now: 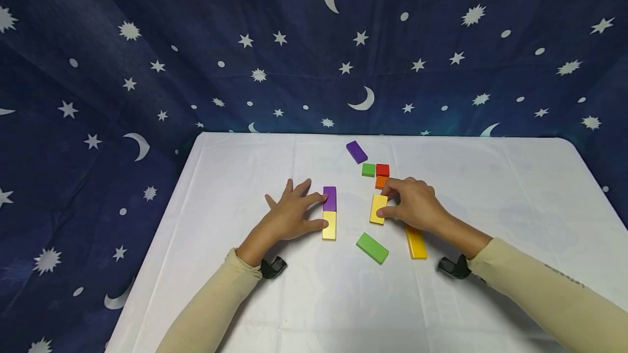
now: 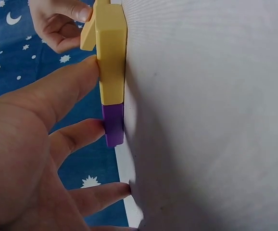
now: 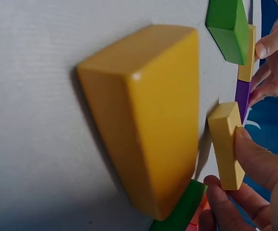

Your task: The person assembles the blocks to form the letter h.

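Observation:
In the head view, a purple block (image 1: pixel 330 198) and a pale yellow block (image 1: pixel 329 226) lie end to end in a line on the white table. My left hand (image 1: pixel 289 217) is beside them with its fingers spread; the index fingertip touches the purple block and the thumb tip touches the yellow one. To their right, my right hand (image 1: pixel 417 205) pinches another pale yellow block (image 1: pixel 378 208) between thumb and fingers. The right wrist view shows this held block (image 3: pixel 225 144) tilted, with a shadow beside it.
A green block (image 1: pixel 372 248) and a deeper yellow block (image 1: pixel 416 243) lie nearer me. Beyond the right hand are small green (image 1: pixel 368 170), red (image 1: pixel 382 170) and orange (image 1: pixel 381 182) blocks and a purple block (image 1: pixel 356 152). A starry dark blue cloth (image 1: pixel 304 42) hangs behind the table.

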A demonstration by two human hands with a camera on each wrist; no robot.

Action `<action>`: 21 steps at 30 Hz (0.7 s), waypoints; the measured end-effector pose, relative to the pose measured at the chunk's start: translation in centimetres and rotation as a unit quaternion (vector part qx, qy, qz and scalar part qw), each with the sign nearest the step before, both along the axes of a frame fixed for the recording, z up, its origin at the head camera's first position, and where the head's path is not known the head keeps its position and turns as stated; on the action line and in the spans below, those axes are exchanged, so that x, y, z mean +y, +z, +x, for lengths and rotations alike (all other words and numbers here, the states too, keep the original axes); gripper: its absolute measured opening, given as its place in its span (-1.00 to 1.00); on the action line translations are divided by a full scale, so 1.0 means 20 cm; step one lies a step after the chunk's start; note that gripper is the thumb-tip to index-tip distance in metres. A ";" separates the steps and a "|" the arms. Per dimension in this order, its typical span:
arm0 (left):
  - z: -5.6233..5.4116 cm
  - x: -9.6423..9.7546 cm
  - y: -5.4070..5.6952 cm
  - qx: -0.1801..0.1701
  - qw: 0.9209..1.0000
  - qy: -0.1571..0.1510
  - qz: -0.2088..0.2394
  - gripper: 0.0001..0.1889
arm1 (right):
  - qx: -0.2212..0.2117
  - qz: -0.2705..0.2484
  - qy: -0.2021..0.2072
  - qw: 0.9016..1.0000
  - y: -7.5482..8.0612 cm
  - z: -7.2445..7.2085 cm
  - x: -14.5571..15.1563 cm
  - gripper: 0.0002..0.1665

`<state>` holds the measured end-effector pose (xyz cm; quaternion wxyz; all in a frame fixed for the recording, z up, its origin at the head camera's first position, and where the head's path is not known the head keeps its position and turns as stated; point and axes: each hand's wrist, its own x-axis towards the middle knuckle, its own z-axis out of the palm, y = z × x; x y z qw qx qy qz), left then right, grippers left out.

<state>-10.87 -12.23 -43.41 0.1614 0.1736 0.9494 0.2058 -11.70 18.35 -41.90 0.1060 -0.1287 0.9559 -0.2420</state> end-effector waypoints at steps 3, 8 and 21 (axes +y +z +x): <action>0.00 0.00 0.00 -0.001 1.000 -0.002 0.000 -0.33 | 0.005 -0.011 0.001 1.000 0.00 -0.01 0.00 -0.53; 0.00 0.00 0.01 -0.003 1.000 -0.005 0.004 -0.35 | 0.003 -0.025 -0.003 1.000 0.00 -0.01 0.00 -0.56; 0.00 0.02 0.00 0.005 1.000 0.010 0.001 -0.32 | -0.033 -0.103 -0.022 0.994 0.00 -0.05 -0.01 -0.65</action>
